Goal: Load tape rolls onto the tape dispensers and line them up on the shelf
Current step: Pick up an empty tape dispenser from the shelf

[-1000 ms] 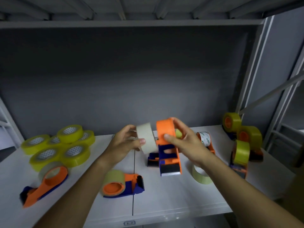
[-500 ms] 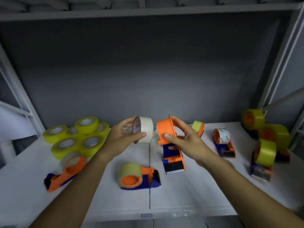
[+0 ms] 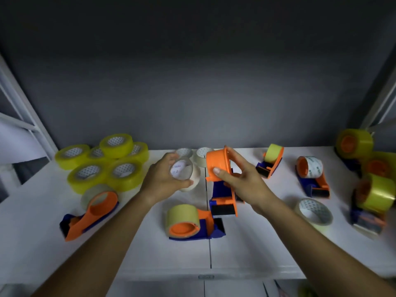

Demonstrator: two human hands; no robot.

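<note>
Left hand (image 3: pixel 165 179) has its fingers wrapped around a pale tape roll (image 3: pixel 186 173), core facing sideways, and right hand (image 3: pixel 240 181) grips an empty dispenser (image 3: pixel 222 185) with the orange hub (image 3: pixel 217 165) pointed at it, so I'd guess that's to slide it straight on. Hands are close but not touching, both just above the white shelf (image 3: pixel 257 243), with spare yellow rolls (image 3: pixel 102 163) stacked off to the left within reach.
</note>
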